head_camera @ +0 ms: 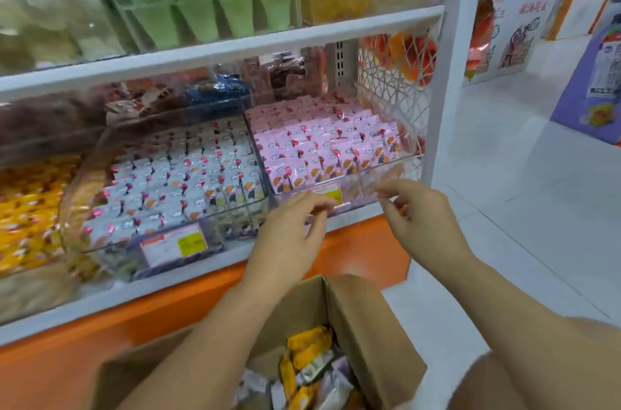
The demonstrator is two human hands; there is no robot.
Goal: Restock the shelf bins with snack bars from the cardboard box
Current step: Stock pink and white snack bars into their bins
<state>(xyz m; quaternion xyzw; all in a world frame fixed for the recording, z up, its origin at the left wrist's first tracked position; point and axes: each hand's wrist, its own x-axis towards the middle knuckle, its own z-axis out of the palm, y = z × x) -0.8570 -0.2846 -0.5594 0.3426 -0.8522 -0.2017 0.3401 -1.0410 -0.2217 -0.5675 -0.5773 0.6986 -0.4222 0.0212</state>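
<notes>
An open cardboard box [366, 325] sits low in front of me with yellow, white and purple snack bars [309, 356] inside. On the shelf, a clear bin [376, 171] holds rows of pink-wrapped bars [322, 141]. Left of it, another clear bin [255, 204] holds white-wrapped bars [181, 181]. My left hand [292, 231] hovers at the front of the pink bin near its price tag [331, 194], fingers loosely curled, nothing visible in it. My right hand [420, 214] is just right of it at the bin's front edge, fingers loosely curled and also empty.
A bin of yellow-wrapped snacks [27, 208] is at far left. Green packs [215, 13] fill the shelf above, behind a white rail [235, 50]. An orange base [100, 342] runs below the shelf. A white post [450, 73] ends the unit; tiled floor [521, 208] lies to the right.
</notes>
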